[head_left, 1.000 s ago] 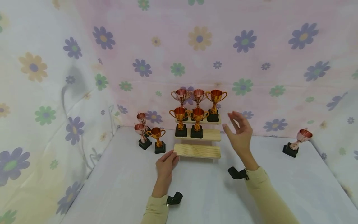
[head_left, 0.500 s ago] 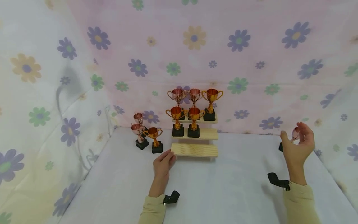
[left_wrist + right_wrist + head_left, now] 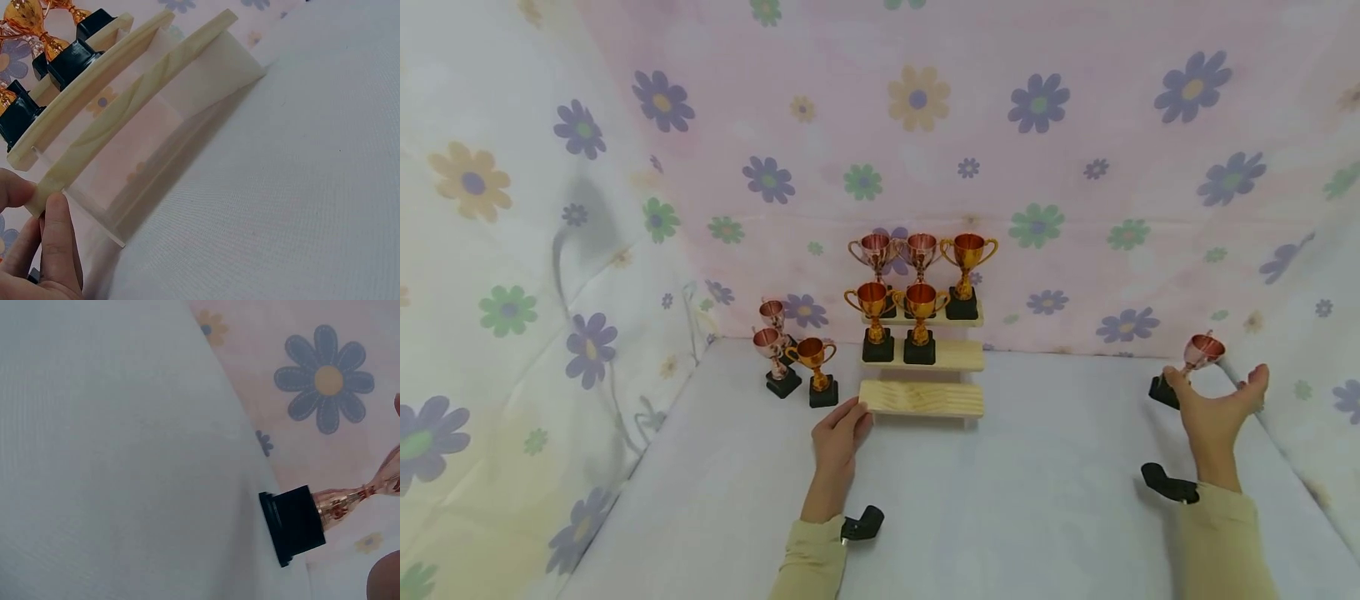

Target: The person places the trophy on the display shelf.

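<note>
My left hand (image 3: 837, 442) pinches the left end of the lowest board of a three-tier wooden display stand (image 3: 921, 400); the left wrist view shows thumb and fingers (image 3: 57, 240) on both faces of the board (image 3: 134, 103). At the far right, my right hand (image 3: 1217, 417) is at a rose-gold trophy cup (image 3: 1202, 350) with a black base, its thumb and fingers spread wide on either side. The right wrist view shows that trophy's base (image 3: 292, 525) standing on the table, with only fingertips (image 3: 384, 578) at the edge. On the middle tier stand two gold trophies (image 3: 920, 302).
The top tier bears two rose-gold trophies (image 3: 877, 248) and a gold trophy (image 3: 967, 254). Left of the stand, a gold trophy (image 3: 812, 354) and two rose-gold trophies (image 3: 769, 343) stand on the white tabletop (image 3: 1000, 500). Flowered cloth (image 3: 917, 158) hangs behind and at both sides.
My right hand has moved from beside the stand to the trophy at the far right. My left hand keeps its grip on the lowest board. The view has shifted slightly.
</note>
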